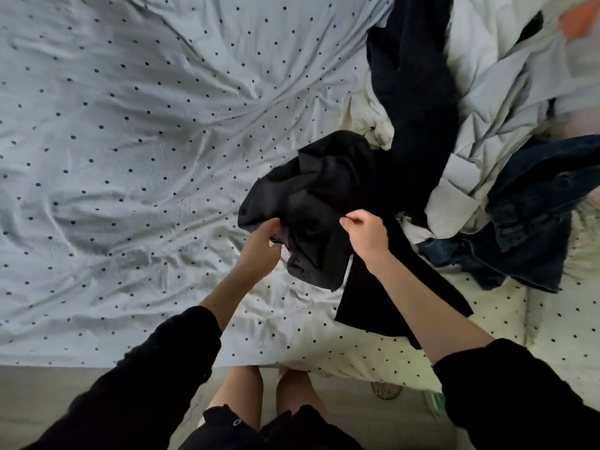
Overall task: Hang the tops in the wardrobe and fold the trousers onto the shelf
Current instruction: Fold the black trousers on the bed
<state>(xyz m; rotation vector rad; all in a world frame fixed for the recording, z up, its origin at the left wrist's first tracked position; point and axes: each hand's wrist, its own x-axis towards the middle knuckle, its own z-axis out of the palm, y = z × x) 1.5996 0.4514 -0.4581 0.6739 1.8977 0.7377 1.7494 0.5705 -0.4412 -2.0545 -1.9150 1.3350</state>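
A crumpled black garment [311,196] is lifted a little above the bed, bunched up, so I cannot tell whether it is a top or trousers. My left hand [259,248] grips its lower left edge. My right hand [367,235] pinches its upper edge between thumb and fingers. A long black piece [415,102] trails from it up the bed and down under my right forearm.
The bed sheet [130,141] is white with dark dots and wrinkled. A pile at the right holds pale grey clothes [487,131], dark blue jeans [532,216] and something orange [581,21]. The floor [65,384] and my legs show below the bed edge.
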